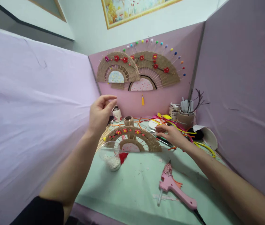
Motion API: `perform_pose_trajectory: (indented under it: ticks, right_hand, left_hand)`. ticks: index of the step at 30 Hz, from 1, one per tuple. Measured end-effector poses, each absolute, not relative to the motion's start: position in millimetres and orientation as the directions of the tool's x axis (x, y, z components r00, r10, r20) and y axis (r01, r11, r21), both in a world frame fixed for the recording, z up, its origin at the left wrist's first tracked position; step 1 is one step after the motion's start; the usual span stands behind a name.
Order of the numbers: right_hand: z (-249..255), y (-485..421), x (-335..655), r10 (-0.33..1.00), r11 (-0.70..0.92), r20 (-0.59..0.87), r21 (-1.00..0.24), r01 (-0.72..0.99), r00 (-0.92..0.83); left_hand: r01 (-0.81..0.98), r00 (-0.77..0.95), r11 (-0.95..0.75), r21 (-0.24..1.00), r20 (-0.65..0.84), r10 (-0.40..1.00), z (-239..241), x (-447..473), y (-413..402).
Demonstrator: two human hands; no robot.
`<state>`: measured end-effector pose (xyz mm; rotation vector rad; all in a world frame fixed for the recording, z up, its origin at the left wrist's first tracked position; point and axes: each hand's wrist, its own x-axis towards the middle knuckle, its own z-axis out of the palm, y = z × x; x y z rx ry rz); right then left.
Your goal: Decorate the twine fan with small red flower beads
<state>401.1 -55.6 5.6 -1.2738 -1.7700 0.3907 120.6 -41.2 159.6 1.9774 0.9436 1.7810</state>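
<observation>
My left hand (100,114) is raised above the left part of the table, thumb and forefinger brought together. Whatever may be between those fingertips is too small to make out. Low over the back right of the table is my right hand (171,136), fingers apart and holding nothing visible, beside metal tools that look like scissors (152,132). A woven twine fan (153,142) with red and orange flowers stands between the hands. In front of its left end are a clear plastic cup (113,162) with white bits inside and a red fuzzy piece (123,157).
A pink glue gun (175,189) lies front right, its cord running off the near edge. Behind are a twine spool (129,121), a white jar (117,114), colored pipe cleaners (181,128) and a pot with twigs (186,119). Finished fans (167,59) hang on the pink panel.
</observation>
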Motion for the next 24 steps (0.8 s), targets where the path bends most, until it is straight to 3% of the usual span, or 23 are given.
perform_pose_trajectory:
  ticks: [3, 8, 11, 14, 19, 24]
  right_hand:
    - [12, -59, 408, 0.847, 0.444, 0.527, -0.634, 0.633, -0.067]
    - [38, -71, 410, 0.742, 0.519, 0.664, -0.483, 0.705, -0.092]
    - [58, -73, 400, 0.722, 0.532, 0.678, -0.418, 0.736, -0.137]
    - [72, -66, 382, 0.716, 0.523, 0.677, -0.357, 0.774, -0.172]
    - [74, -51, 349, 0.711, 0.482, 0.680, -0.286, 0.828, -0.179]
    - [71, -46, 329, 0.746, 0.409, 0.657, -0.323, 0.853, -0.109]
  left_hand:
    - [0.241, -0.053, -0.700, 0.673, 0.729, 0.682, 129, 106, -87]
    - [0.219, 0.302, -0.551, 0.805, 0.481, 0.823, 53, 116, -130]
    - [0.173, 0.389, -0.363, 0.916, 0.275, 0.879, 19, 134, -125]
    - [0.142, 0.414, -0.249, 0.958, 0.172, 0.894, 0, 149, -109]
    - [0.158, 0.378, -0.255, 0.954, 0.180, 0.908, -16, 156, -90]
    - [0.167, 0.357, -0.318, 0.933, 0.244, 0.902, -28, 152, -83]
